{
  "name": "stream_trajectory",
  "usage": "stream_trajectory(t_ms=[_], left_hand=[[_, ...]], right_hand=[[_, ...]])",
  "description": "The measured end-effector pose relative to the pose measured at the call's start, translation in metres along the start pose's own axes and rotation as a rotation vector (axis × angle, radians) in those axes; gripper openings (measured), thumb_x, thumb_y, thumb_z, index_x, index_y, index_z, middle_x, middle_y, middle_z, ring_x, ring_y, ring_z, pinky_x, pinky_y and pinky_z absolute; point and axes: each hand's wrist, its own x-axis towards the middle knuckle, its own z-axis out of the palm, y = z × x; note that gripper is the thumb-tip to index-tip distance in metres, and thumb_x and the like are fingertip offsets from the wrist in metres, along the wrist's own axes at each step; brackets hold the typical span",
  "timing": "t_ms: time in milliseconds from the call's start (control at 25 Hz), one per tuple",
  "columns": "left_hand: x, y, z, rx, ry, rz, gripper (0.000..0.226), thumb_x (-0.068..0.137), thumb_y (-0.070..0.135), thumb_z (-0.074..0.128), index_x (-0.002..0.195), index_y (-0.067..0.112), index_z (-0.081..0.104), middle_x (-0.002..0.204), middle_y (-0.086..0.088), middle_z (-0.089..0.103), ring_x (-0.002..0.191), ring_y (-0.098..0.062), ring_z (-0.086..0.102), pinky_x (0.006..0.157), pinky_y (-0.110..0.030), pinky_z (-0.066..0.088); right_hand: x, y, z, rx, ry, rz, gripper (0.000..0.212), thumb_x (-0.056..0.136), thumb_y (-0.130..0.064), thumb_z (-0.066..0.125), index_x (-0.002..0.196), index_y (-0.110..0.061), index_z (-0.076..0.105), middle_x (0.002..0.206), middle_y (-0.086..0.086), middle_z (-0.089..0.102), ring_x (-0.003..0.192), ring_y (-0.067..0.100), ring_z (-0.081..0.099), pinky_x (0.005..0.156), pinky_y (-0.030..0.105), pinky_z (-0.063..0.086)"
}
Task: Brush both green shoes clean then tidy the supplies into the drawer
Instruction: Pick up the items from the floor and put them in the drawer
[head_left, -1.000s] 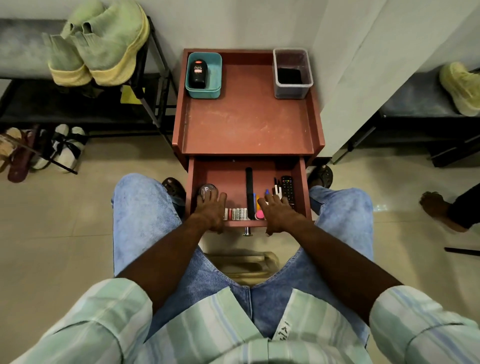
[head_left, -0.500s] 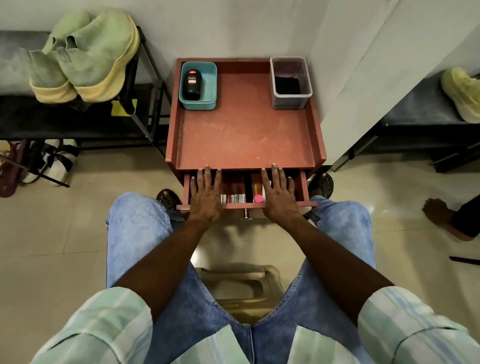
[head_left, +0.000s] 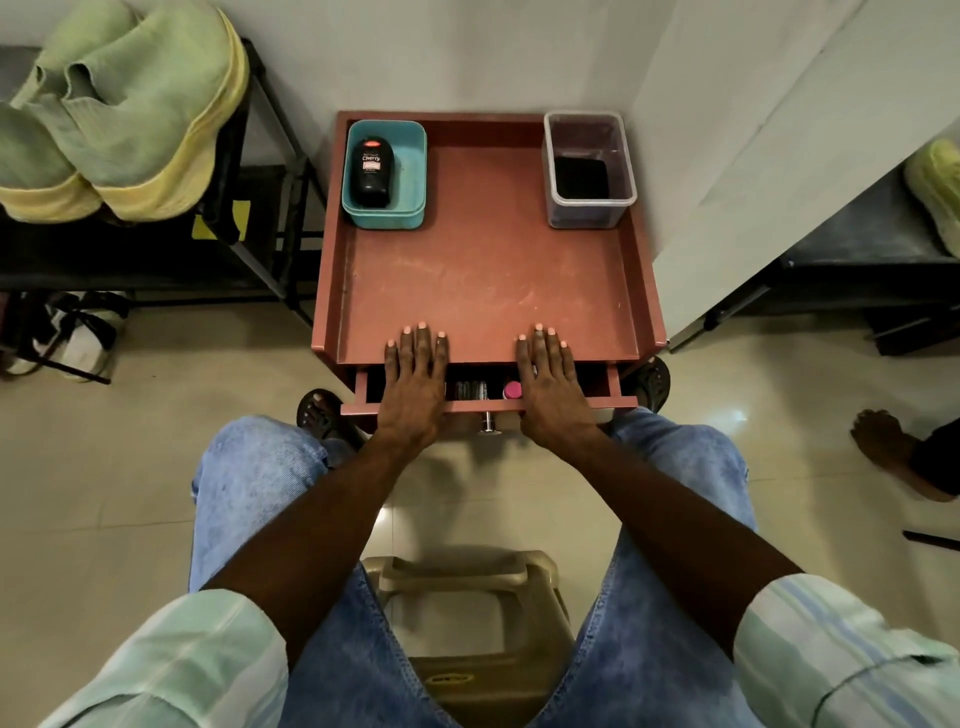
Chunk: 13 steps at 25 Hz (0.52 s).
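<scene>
The red drawer (head_left: 615, 401) of the small red table (head_left: 483, 270) stands only a narrow gap out. My left hand (head_left: 414, 384) and my right hand (head_left: 548, 387) lie flat across its front edge, fingers apart, fingertips reaching the tabletop. Between them small batteries (head_left: 471, 389) and a pink cap (head_left: 512, 389) show in the gap; the rest of the contents is hidden. A teal tray (head_left: 410, 171) holds a black polish bottle (head_left: 371, 171) at the back left. A clear tub (head_left: 589, 169) holds a dark object. Two green shoes (head_left: 124, 114) rest on the black rack at left.
A black metal rack (head_left: 260, 171) stands left of the table, sandals (head_left: 72, 338) beneath it. A white wall panel (head_left: 779, 156) is close on the right, with another green shoe (head_left: 937, 192) on a dark bench. Another person's foot (head_left: 883, 441) is at right. A beige stool (head_left: 467, 623) is under me.
Both hands have pushed the drawer inward, from wide open to nearly shut. My fingers now reach over onto the tabletop, and most drawer contents have gone out of sight.
</scene>
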Motion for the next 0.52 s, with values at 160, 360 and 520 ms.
stream_trajectory(t_ms=[160, 360, 520], left_hand=[[0.002, 0.0, -0.002, 0.008, -0.005, -0.03, 0.1, 0.092, 0.028, 0.059, 0.15, 0.005, -0.02, 0.158, -0.024, -0.017, 0.145, -0.043, -0.017, 0.119, -0.055, -0.004], [0.006, 0.0, -0.004, 0.023, 0.011, -0.049, 0.088, 0.096, 0.025, 0.05, 0.151, 0.008, -0.017, 0.16, -0.02, -0.012, 0.147, -0.039, -0.012, 0.119, -0.053, -0.004], [0.011, -0.003, -0.004, 0.023, 0.009, -0.062, 0.081, 0.099, 0.027, 0.045, 0.153, 0.011, -0.013, 0.162, -0.016, -0.007, 0.149, -0.035, -0.006, 0.119, -0.05, -0.003]], right_hand=[[0.002, 0.0, 0.004, -0.016, 0.07, -0.003, 0.091, 0.087, -0.02, 0.061, 0.152, -0.002, 0.0, 0.158, 0.025, -0.001, 0.147, 0.041, -0.005, 0.119, 0.05, 0.001], [0.008, 0.003, -0.001, -0.055, 0.131, -0.002, 0.085, 0.075, -0.021, 0.073, 0.145, -0.004, 0.028, 0.148, 0.022, 0.033, 0.139, 0.041, 0.029, 0.11, 0.052, 0.031], [0.016, 0.005, -0.003, -0.086, 0.164, 0.019, 0.077, 0.075, -0.021, 0.073, 0.139, -0.005, 0.033, 0.138, 0.019, 0.043, 0.128, 0.037, 0.04, 0.094, 0.049, 0.043]])
